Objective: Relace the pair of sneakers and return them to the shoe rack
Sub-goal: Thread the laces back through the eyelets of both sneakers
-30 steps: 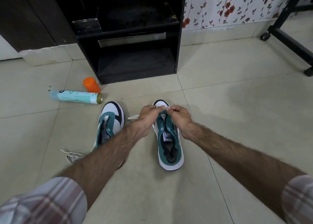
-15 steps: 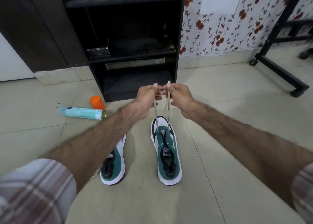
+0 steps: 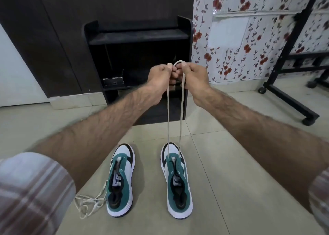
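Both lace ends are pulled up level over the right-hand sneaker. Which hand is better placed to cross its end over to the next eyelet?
Nearly even. Slight edge to the right hand: its strand of the lace hangs straight above the sneaker, while the left hand reaches across from over the other shoe.

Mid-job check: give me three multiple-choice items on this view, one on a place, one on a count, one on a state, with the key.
1. Where does the loose cream shoelace lie?
A. on the rack
B. on the tiled floor beside the left green-and-white sneaker
C. inside a shoe

2. How many sneakers are on the floor?
A. one
B. two
C. three

3. How is the lace of the right green-and-white sneaker?
A. tied in a bow
B. removed
C. both ends pulled up taut

Key: 1 B, it is piled at that shoe's heel side. 2 B, a pair stands side by side. 3 C, the left hand and right hand each grip an end.
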